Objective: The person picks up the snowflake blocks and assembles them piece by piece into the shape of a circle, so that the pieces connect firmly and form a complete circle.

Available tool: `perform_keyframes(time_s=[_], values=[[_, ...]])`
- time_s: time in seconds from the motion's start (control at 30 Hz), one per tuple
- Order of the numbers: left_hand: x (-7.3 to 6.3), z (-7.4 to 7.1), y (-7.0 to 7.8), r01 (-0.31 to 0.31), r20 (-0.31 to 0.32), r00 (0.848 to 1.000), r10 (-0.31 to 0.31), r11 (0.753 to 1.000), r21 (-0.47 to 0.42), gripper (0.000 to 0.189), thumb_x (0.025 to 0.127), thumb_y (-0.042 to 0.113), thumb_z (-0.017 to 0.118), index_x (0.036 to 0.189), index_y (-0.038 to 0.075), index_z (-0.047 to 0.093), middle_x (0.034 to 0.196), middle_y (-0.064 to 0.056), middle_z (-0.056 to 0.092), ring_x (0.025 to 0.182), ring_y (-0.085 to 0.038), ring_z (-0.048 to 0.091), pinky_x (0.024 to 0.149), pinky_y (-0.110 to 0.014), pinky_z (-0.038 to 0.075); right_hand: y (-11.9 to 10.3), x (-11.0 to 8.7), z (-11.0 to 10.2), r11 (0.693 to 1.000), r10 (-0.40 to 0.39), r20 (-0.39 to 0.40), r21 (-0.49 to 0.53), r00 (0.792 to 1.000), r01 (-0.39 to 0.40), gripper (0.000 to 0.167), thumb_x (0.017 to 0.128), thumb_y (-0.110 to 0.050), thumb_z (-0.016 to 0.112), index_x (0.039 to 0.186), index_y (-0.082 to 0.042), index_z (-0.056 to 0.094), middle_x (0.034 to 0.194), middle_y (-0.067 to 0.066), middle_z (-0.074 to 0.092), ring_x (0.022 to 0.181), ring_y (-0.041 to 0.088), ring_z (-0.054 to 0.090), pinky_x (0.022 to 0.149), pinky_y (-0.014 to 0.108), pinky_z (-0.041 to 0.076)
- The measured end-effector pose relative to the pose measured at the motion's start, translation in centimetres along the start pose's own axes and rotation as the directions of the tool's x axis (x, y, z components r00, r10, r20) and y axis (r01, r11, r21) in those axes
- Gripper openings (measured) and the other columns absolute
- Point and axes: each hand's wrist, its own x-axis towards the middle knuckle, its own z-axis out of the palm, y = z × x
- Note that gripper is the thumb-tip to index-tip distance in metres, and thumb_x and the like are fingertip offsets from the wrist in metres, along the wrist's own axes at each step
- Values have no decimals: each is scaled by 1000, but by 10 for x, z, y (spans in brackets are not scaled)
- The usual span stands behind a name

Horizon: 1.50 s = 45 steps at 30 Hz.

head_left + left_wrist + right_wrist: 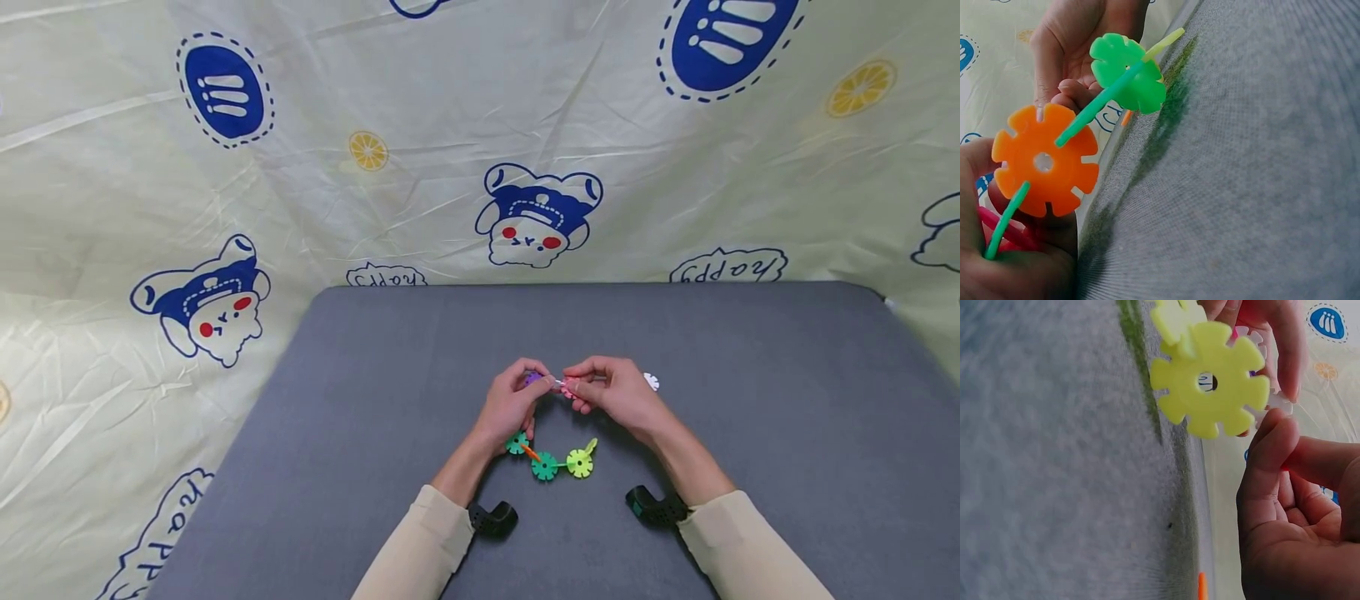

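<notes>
Both hands meet above the table, working on a chain of slotted flower-shaped plastic discs. My left hand [506,407] pinches the chain near a purple disc [533,378] and a white disc [1280,402]. Between thumb and fingers, my right hand [621,393] pinches a pink disc [568,388] against the white one; how far their slots interlock is hidden. From the left hand the chain hangs down through a teal disc [517,443], an orange disc [1069,181], a green disc [544,467] and a yellow-green disc [580,463], ending in a yellow disc [591,446].
A loose white disc [652,382] lies on the grey table [375,400], just beyond the right hand. Each wrist wears a black camera mount [495,521]. Behind the table's far edge hangs a printed pale curtain [435,208].
</notes>
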Motion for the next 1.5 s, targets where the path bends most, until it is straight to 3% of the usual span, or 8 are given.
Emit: perform_keyframes(time_s=[0.3, 0.6, 0.93, 1.1, 1.2, 1.33, 1.5], values=[[-3, 1, -2, -18, 43, 999, 18, 1000, 4, 16, 94, 26, 63, 97, 10, 62, 49, -2, 35, 31, -15, 31, 29, -28, 36, 0, -2, 2, 1000, 12, 38, 25, 999, -13, 24, 92, 0, 62, 111, 13, 59, 94, 25, 64, 67, 19, 65, 65, 36, 57], [-1, 1, -3, -10, 26, 1000, 10, 1000, -12, 23, 98, 26, 57, 103, 4, 64, 51, -1, 35, 31, -13, 29, 29, -26, 34, 1, -1, 4, 998, 25, 32, 57, 999, -27, 24, 92, 0, 62, 111, 15, 59, 92, 22, 65, 65, 17, 64, 63, 34, 57], [0, 4, -2, 10, 14, 1000, -8, 995, -95, 21, 98, 27, 57, 100, 6, 62, 53, -1, 36, 31, -13, 29, 30, -26, 35, 2, 1, 9, 980, 45, 8, 192, 999, -46, 28, 93, 4, 57, 115, 21, 52, 92, 22, 65, 69, 19, 68, 66, 34, 58], [0, 4, -1, 37, -15, 999, -39, 992, -122, 23, 97, 28, 58, 100, 5, 59, 45, -3, 32, 29, -13, 31, 30, -26, 36, 0, 4, 8, 988, 42, 10, 152, 999, -43, 33, 95, -3, 57, 120, 19, 49, 95, 22, 65, 70, 18, 67, 66, 34, 57], [0, 4, -1, 56, -14, 998, -58, 987, -152, 22, 98, 28, 57, 99, 6, 57, 43, -4, 31, 28, -12, 32, 29, -26, 36, -1, 4, 6, 989, 54, -32, 142, 998, -49, 30, 97, -7, 56, 118, 15, 52, 91, 23, 64, 66, 17, 65, 63, 33, 57], [0, 3, -2, 81, -6, 996, -84, 977, -197, 21, 99, 28, 55, 98, 7, 52, 41, -5, 31, 28, -12, 33, 29, -27, 38, -1, 2, 4, 993, 53, -70, 112, 996, -45, 25, 98, -7, 55, 113, 13, 57, 85, 27, 61, 62, 15, 63, 59, 31, 56], [-1, 4, -1, 99, 37, 995, -93, 965, -242, 21, 100, 25, 51, 97, 5, 46, 41, -5, 32, 30, -12, 35, 31, -27, 40, -2, 1, 3, 1000, 27, -51, 0, 998, -27, 24, 98, -9, 56, 111, 11, 60, 84, 27, 61, 59, 17, 60, 56, 31, 55]])
